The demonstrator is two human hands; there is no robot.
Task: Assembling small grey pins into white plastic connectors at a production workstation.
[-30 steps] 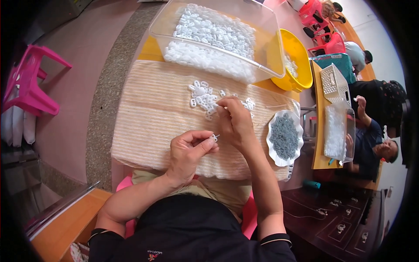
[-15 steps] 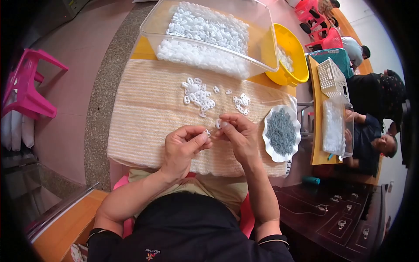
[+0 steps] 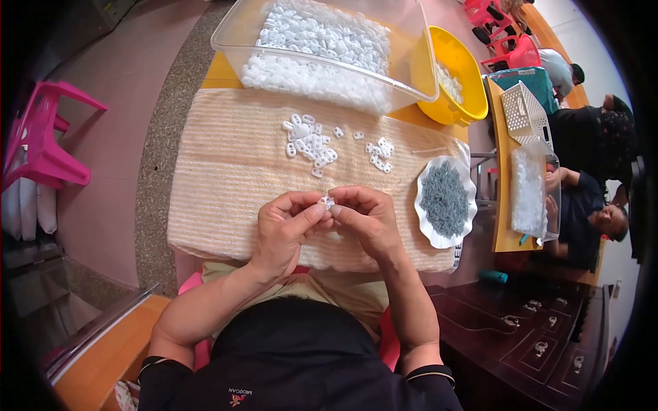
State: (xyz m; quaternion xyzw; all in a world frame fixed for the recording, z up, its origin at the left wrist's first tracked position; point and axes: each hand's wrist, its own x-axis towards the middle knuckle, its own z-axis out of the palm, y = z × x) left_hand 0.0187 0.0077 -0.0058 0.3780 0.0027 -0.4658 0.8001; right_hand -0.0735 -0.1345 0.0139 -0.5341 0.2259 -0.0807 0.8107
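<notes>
Lettering marks the black shirt (image 3: 295,342) and striped towel (image 3: 226,185). Left hand (image 3: 286,222) and right hand (image 3: 370,220) meet, pinching small white plastic pieces (image 3: 328,202).

Diffuse light is brightening the striped towel (image 3: 216,198); fisheye is bowing the speckled floor strip (image 3: 159,157); vignetting is blackening corners.

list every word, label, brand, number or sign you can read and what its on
Black shirt: pale lettering by a red emblem; not copied here.
Striped cloth: dark letters near its right corner; not copied here.
Teal box: pale marking, too small to read.
White pieces being handled: no text can be made out.
</notes>
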